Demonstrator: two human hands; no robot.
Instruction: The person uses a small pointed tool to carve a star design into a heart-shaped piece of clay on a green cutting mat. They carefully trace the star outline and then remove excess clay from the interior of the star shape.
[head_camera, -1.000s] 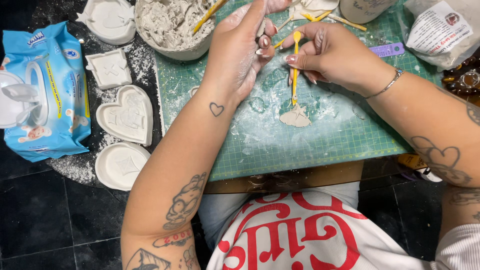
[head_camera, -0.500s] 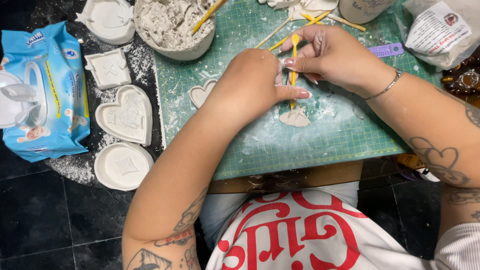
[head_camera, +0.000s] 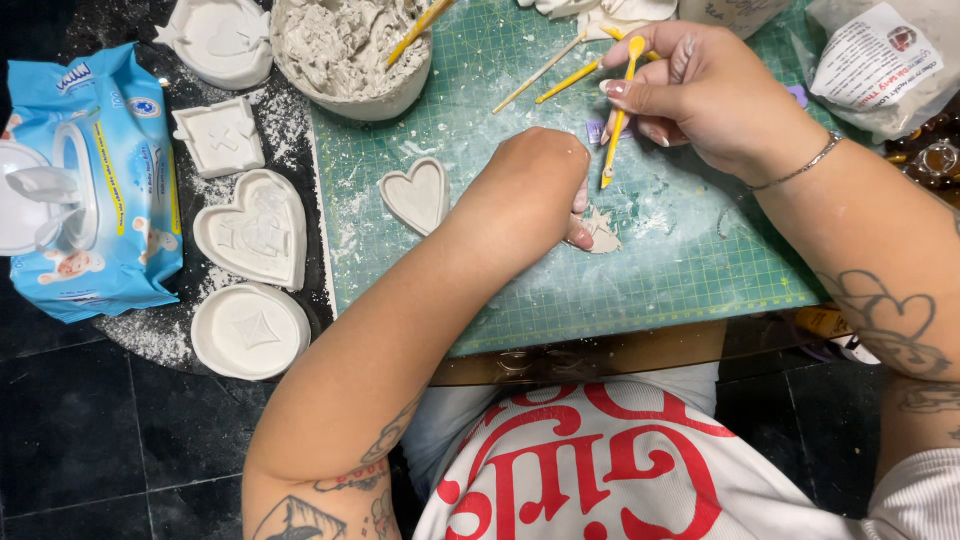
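Clay work on a green cutting mat (head_camera: 520, 290): a small, flat, pale clay piece (head_camera: 603, 232) with a jagged edge lies near the mat's middle, dusted with white powder. The left hand (head_camera: 535, 185) is curled over it, fingertips pressing on its left edge and hiding part of it. The right hand (head_camera: 700, 90) hovers just above, pinching a yellow modelling tool (head_camera: 620, 110) between thumb and fingers, tip pointing down toward the clay piece without touching it.

Just left of the left hand sits a shallow heart-shaped clay dish (head_camera: 418, 194), empty. A round grey bowl (head_camera: 350, 50) at the mat's top edge is filled with lumpy grey-white clay, a yellow stick (head_camera: 420, 28) propped in it. Two more thin sticks (head_camera: 560, 75) lie on the mat beside it.

Off the mat, on the dark powdered counter (head_camera: 100, 420), stand white plaster moulds: a heart mould (head_camera: 250, 228), a round mould (head_camera: 250, 330) and a small square mould (head_camera: 220, 137). At far left lies a blue pack of wet wipes (head_camera: 110, 200), flip lid open. A clear plastic bag (head_camera: 880, 65) with a white label sits at top right.
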